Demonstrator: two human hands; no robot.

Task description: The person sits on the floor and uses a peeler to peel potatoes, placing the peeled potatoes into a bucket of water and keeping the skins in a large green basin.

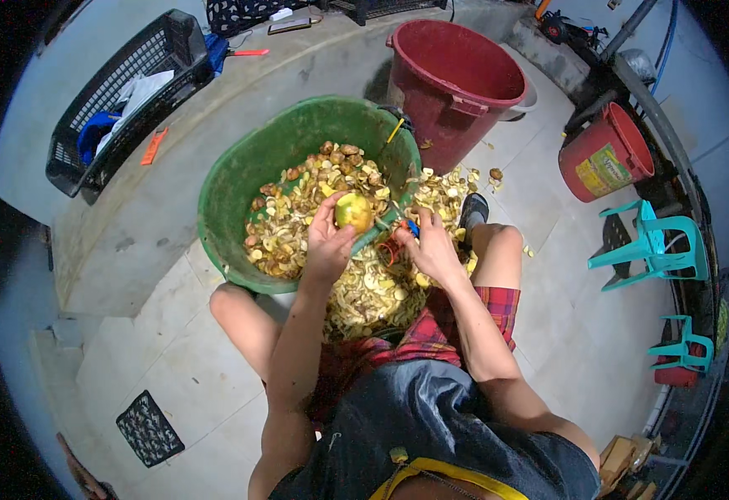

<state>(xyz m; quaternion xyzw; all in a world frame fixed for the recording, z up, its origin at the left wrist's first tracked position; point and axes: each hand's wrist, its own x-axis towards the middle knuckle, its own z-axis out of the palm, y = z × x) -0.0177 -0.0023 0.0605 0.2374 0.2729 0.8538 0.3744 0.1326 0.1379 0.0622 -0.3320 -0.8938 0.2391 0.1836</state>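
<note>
My left hand (pixel 328 243) is closed around a round, partly peeled potato (pixel 353 212), yellow with some darker skin left on it. To its right, my right hand (pixel 433 250) grips a small tool with blue and red parts (pixel 413 227); its working end is too small to make out. Both hands are over the near right rim of a large green tub (pixel 214 196). Brown potatoes (pixel 331 157) and yellow peelings lie inside the tub. A heap of pale peelings (pixel 373 292) fills the space between my legs, below the hands.
Behind the tub stands a tall dark red bin (pixel 439 100). Loose peelings (pixel 452 193) spill over the floor beside my right foot. A smaller red bucket (pixel 602 158) and teal plastic chairs (pixel 656 242) are on the right. A black crate (pixel 118 104) sits on the ledge at left.
</note>
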